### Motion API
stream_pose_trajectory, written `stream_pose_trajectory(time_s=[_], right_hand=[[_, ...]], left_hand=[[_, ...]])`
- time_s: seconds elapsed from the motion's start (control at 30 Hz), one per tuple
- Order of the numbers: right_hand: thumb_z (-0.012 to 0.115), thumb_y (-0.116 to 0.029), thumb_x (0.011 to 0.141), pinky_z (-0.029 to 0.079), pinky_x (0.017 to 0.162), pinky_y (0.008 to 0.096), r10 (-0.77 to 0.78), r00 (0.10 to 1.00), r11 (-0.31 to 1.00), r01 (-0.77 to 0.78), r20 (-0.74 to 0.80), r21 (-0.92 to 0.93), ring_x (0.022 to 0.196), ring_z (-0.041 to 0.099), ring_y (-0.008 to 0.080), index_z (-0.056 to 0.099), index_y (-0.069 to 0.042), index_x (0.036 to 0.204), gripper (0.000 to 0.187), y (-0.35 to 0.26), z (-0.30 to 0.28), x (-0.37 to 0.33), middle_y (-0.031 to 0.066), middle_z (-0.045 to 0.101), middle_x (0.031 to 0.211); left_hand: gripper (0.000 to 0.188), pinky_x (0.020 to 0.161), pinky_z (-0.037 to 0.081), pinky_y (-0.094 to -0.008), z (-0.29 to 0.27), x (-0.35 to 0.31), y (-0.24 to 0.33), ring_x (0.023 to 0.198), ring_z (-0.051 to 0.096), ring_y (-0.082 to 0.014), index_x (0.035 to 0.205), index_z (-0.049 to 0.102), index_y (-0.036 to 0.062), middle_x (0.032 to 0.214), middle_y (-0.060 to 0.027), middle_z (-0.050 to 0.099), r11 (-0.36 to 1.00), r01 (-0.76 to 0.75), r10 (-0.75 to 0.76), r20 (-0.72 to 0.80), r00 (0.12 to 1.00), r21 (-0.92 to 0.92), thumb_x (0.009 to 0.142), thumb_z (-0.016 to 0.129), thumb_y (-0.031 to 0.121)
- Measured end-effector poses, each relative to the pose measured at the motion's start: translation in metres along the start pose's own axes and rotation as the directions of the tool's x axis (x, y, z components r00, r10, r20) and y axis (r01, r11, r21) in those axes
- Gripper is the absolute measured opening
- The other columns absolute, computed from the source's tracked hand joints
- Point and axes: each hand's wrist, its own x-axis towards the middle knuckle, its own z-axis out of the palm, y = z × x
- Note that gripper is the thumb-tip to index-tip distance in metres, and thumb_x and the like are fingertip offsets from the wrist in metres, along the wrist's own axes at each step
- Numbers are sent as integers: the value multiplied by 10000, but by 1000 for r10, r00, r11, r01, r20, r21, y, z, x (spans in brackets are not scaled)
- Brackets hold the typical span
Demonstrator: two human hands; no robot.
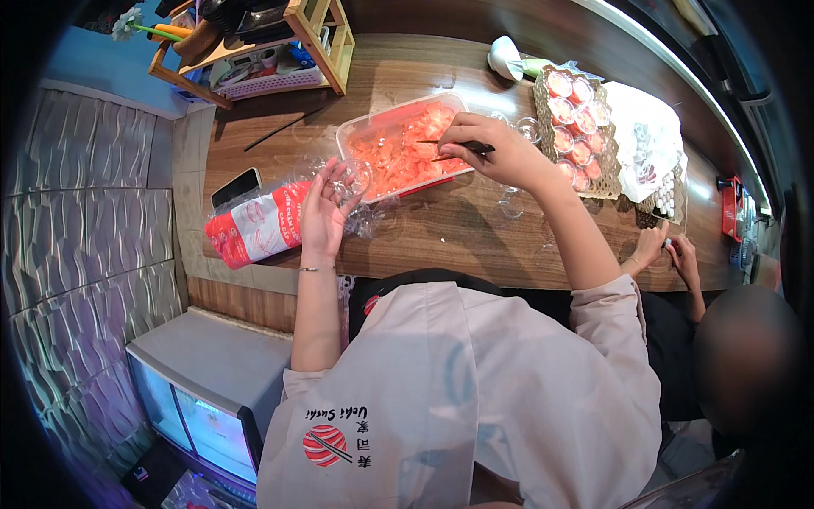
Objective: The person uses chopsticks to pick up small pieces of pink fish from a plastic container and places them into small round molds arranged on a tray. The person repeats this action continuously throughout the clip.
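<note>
Clamping R grip (507,153) on utensil (480,147), L grip (324,205) on cup (359,177), bag (270,219) nr bin (354,138)

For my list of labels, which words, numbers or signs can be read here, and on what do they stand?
Wording is not copied here.
Pack: readable white lettering on red.
Garment: readable dark lettering beside a striped round emblem.
Shelf: any print is too small to read.

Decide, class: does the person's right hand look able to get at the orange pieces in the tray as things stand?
Probably yes: the right hand holds dark chopsticks over the open tray, and no lid seems to cover the orange pieces.
</note>
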Motion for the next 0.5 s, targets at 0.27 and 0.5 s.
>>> stream_pose_trajectory(time_s=[0.27, 0.5], right_hand=[[620, -229, 888, 500, 692, 428, -65, 970, 985, 101, 233, -143, 813, 614, 315, 642, -121, 975, 141, 29, 27, -3, 92, 592, 929], [618, -260, 889, 503, 700, 428, -50, 969, 992, 78, 243, -104, 826, 616, 315, 643, -82, 914, 182, 34, 36, 6, 98, 609, 903]], left_hand=[[417, 924, 517, -393, -1, -5, 3, 1134, 523, -199, 1348, 447, 46, 1288, -96, 513, 1000, -3, 3, -33, 999, 10, 1009, 402, 284], [417, 932, 513, -396, -6, -6, 3, 1130, 528, -195, 1343, 454, 41, 1278, -96, 523, 1000, -8, 8, -30, 1000, -10, 1007, 407, 284]])
